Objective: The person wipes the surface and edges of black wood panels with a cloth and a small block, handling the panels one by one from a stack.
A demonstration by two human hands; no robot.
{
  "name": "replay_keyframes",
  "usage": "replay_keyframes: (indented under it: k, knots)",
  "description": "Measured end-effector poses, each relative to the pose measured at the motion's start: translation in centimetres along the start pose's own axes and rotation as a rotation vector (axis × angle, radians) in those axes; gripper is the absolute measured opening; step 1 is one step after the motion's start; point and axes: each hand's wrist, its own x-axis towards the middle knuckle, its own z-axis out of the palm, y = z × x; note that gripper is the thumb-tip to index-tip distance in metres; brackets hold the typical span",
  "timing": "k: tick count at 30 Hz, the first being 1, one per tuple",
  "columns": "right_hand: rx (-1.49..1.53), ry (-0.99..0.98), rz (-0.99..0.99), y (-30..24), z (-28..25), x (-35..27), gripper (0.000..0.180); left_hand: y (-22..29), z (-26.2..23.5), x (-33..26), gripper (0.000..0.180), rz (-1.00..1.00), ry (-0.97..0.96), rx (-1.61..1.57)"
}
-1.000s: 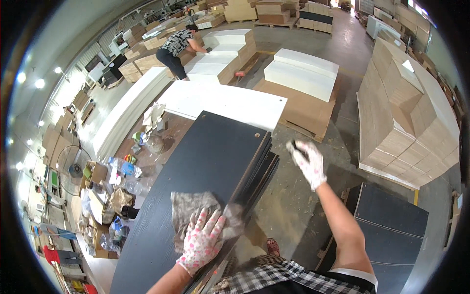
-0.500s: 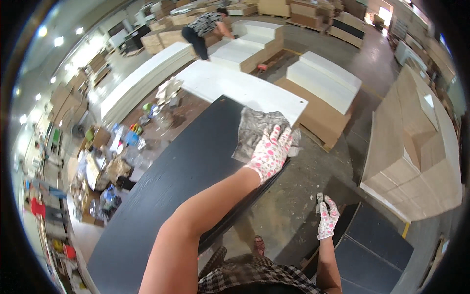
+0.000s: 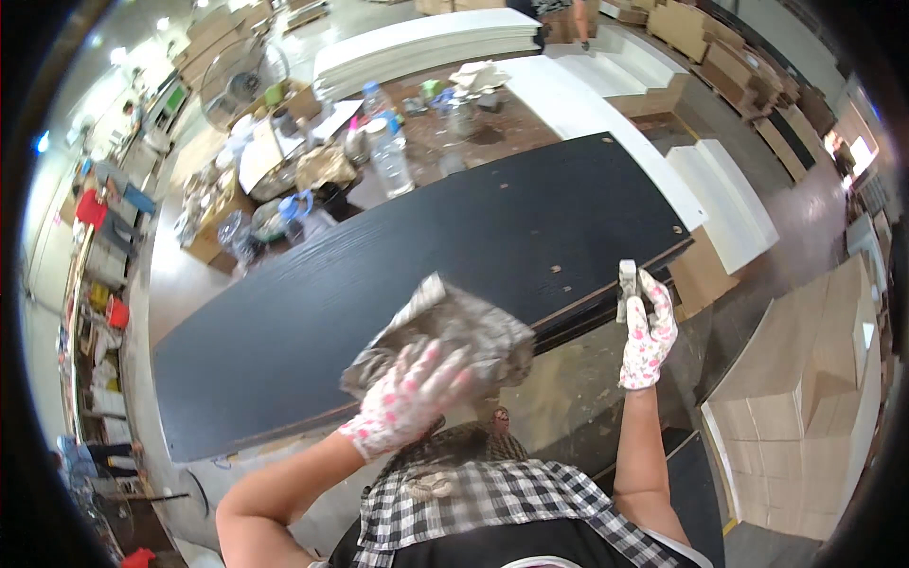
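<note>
In front of me a long black board [image 3: 417, 244] with a rounded edge lies on top of others. My left hand [image 3: 407, 396], in a white glove with pink spots, is at the board's near edge with a crumpled, stained grey rag [image 3: 459, 331]. Its blurred fingers are pressed on the rag. My right hand [image 3: 650, 336], gloved alike, is raised beyond the right part of the near edge. Between its thumb and fingers it pinches a small pale grey block [image 3: 626, 284]. A few light marks show on the board's right half.
Behind the board are plastic bottles [image 3: 388, 159], bags and an overfilled cardboard box [image 3: 210, 241]. White panels [image 3: 426, 47] are stacked at the back, near another person. Brown boards [image 3: 805, 398] stand at the right, a fan [image 3: 244, 83] at the far left.
My left hand has drawn the rag from the board's far right end back toward me. My right hand has risen toward the board with the small block. The view has turned left.
</note>
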Motion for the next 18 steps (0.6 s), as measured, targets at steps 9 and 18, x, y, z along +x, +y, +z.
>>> replay_keyframes:
  k: [9,18]
  knots:
    - [0.334,-0.133,0.366,-4.0,14.8,-2.4,0.029,-4.3,2.9,-29.0,0.044,-0.613,0.047,0.16]
    - [0.397,-0.094,0.324,-0.6,15.1,-1.5,0.025,-9.2,6.4,-52.8,0.044,-1.026,0.246,0.405]
